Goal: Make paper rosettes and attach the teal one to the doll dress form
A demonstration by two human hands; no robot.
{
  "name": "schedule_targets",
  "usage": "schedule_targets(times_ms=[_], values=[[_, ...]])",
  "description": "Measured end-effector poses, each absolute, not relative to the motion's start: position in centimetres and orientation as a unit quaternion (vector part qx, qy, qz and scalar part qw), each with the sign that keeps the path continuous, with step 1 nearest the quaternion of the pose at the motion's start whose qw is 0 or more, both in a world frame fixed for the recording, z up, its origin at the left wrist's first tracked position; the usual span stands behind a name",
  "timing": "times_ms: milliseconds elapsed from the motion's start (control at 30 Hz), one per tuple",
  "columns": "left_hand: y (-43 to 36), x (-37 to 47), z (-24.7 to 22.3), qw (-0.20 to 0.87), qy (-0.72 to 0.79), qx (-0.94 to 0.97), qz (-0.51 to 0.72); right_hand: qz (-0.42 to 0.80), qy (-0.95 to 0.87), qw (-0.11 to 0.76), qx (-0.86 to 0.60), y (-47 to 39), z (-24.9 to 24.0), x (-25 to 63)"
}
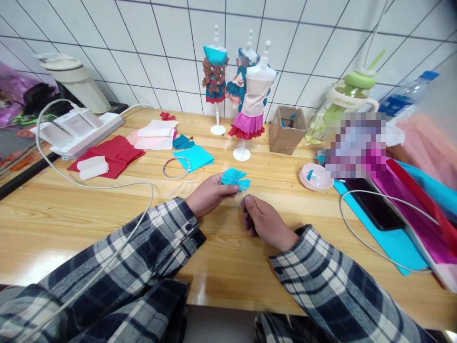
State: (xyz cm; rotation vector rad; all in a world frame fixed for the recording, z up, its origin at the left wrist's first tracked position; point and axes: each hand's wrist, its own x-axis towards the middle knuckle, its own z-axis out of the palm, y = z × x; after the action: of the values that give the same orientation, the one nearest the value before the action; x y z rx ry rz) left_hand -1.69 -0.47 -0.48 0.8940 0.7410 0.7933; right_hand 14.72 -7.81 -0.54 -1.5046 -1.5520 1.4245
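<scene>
A bright blue pleated paper piece [234,179], fanned out in a round shape, is pinched in my left hand [210,193], with the thumb on its lower edge. My right hand [266,220] is closed round a tool with a thin metal shaft [244,194]. The shaft's tip is at the lower edge of the blue piece; the handle is mostly hidden by my fingers. Just behind my left hand lie a thin ring [176,168] and flat blue sheets [195,157].
Small dress forms [242,153] and a cardboard box [287,129] stand at the back. A pink bowl [316,177] and a phone [374,205] are at the right. Red sheets [116,155] and a power strip [80,131] lie left. White cables cross both sides.
</scene>
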Motion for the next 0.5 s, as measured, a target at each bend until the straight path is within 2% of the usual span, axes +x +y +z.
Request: schedule_targets(times_ms=[367,500], values=[[-0.42,-1.70,-0.34,0.769,0.341,0.397,0.367,0.493,-0.621,0.240,-0.560,-7.68,-0.09,14.71],[-0.40,-1.74,-0.22,0.774,0.340,0.373,0.382,0.431,-0.654,0.254,-0.567,-7.66,0.03,14.96]])
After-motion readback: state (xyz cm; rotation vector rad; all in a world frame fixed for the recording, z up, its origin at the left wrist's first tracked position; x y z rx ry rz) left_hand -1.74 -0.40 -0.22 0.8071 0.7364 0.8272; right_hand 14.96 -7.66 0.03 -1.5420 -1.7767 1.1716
